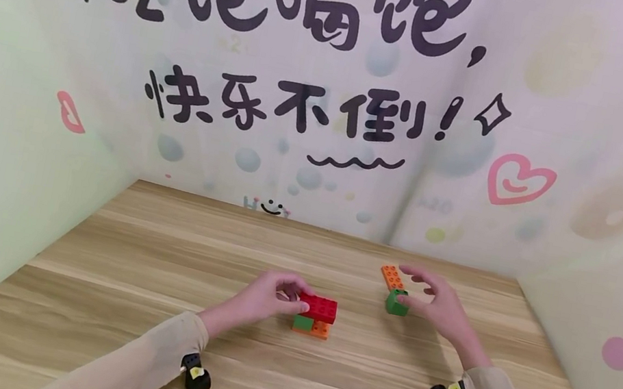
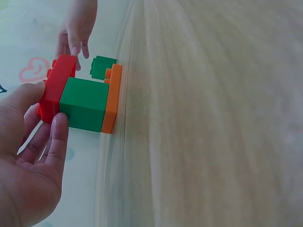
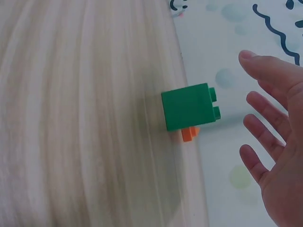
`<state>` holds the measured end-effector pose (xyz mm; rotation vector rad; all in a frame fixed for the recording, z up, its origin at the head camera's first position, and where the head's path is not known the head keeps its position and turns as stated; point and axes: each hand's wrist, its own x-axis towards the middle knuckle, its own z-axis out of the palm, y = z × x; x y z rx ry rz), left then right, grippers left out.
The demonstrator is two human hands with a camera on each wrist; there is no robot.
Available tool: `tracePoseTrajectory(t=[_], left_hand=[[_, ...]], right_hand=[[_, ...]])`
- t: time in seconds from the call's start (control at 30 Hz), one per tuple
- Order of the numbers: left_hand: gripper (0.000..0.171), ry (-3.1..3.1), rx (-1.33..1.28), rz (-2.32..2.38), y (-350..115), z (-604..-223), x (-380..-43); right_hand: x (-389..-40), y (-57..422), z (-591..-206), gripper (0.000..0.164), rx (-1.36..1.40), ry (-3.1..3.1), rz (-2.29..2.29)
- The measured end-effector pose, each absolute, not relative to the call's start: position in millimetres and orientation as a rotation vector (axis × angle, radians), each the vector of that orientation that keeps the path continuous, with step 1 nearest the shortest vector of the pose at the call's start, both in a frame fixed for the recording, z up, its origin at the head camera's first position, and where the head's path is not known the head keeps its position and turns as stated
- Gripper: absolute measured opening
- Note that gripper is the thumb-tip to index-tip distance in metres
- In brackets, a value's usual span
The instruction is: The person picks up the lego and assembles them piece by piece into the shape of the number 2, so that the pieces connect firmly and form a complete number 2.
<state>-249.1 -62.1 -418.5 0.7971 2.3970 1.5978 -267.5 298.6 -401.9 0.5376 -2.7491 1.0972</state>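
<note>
Your left hand (image 1: 267, 296) is on the small stack of bricks near the middle of the wooden table (image 1: 147, 277). Take that stack as the landmark. It has a red brick (image 1: 319, 307) on top, a green brick (image 2: 85, 104) beneath it, and an orange brick (image 1: 320, 329) at the bottom, flat on the table. In the left wrist view your thumb and fingers (image 2: 59, 137) are curled loosely about the red brick's end, fingertips touching the red and green bricks. Grip looks light, hand about half closed.

Your right hand (image 1: 441, 308) is to the right of the stack and a little farther back, well apart from it. Fingers are spread and nearly straight, palm open, holding nothing. It hovers just beside a loose green cube (image 1: 396, 302); in the head view a fingertip seems to touch the cube's near edge, but the right wrist view shows a gap, so you cannot tell for sure.

Just behind the green cube lies a flat orange plate (image 1: 393, 277), studs up, touching or nearly touching the cube. Both sit right of the stack, toward the back wall.

A printed backdrop (image 1: 306, 82) rises behind the table.
</note>
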Motion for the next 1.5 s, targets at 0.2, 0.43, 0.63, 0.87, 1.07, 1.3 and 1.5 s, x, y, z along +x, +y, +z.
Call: tracePoseTrajectory(t=[0.2,0.43,0.63,0.87,1.07,1.3,1.5], left_hand=[[0.023,2.383,0.824,1.616,-62.4,-421.8,-250.6],[0.023,2.381,0.790,1.618,-63.5,-421.6,-249.9],[0.024,2.363,0.800,1.634,-63.2,-420.5,-248.9],[0.023,2.389,0.774,1.619,-62.7,-421.3,-249.3],[0.023,2.391,0.776,1.612,-62.8,-421.8,-249.9],[0.023,2.394,0.781,1.606,-62.9,-422.0,-250.1],[0.023,2.388,0.770,1.607,-63.1,-421.7,-249.5]], right_hand=[[-271.2,304.9,-410.0,0.060,0.517,-2.782,1.120],[-271.8,312.5,-418.3,0.060,0.506,-2.834,1.092],[-272.9,316.4,-423.7,0.059,0.513,-2.873,1.078],[-277.7,319.1,-431.5,0.055,0.557,-2.865,1.117],[-278.0,318.1,-432.3,0.052,0.551,-2.877,1.107],[-278.6,316.8,-433.5,0.049,0.489,-2.892,1.095],[-279.7,316.0,-434.0,0.046,0.508,-2.874,1.073]])
